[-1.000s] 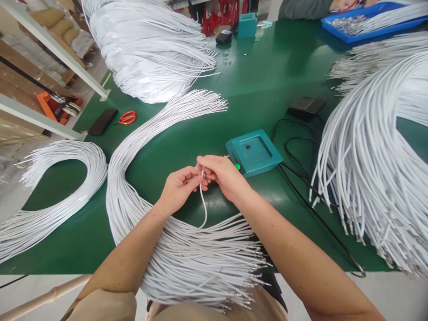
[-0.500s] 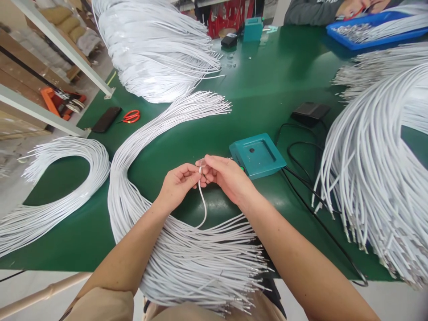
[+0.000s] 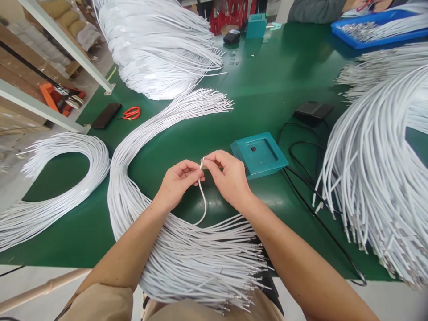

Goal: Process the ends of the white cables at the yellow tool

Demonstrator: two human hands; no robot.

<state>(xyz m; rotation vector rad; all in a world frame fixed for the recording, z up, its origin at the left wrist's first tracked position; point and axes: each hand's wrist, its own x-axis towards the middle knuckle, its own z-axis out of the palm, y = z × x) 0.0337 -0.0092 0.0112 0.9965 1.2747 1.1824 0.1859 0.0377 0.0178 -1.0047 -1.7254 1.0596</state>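
Note:
A single white cable (image 3: 204,204) rises in a curve from the bundle near my body. My left hand (image 3: 180,180) is closed on it just below its end, thumb against fingers. My right hand (image 3: 229,174) pinches at the tip of the same cable; the tip is small and mostly hidden by the fingertips. Right beside that hand sits a teal box (image 3: 259,156) with a recessed top. Under my forearms lies the large bundle of white cables (image 3: 200,254), many with metal-looking ends pointing right.
More white cables lie at left (image 3: 90,178), at the back (image 3: 157,49) and at right (image 3: 364,169). Red-handled scissors (image 3: 132,113) and a dark phone (image 3: 107,116) are at back left. A black pedal-like block (image 3: 313,112) has cords. A co-worker's sleeve (image 3: 314,11) is near a blue tray (image 3: 354,42).
My right hand has turned, and its fingers now pinch at the cable tip instead of curling beside it. My left hand keeps its hold. The view has shifted slightly.

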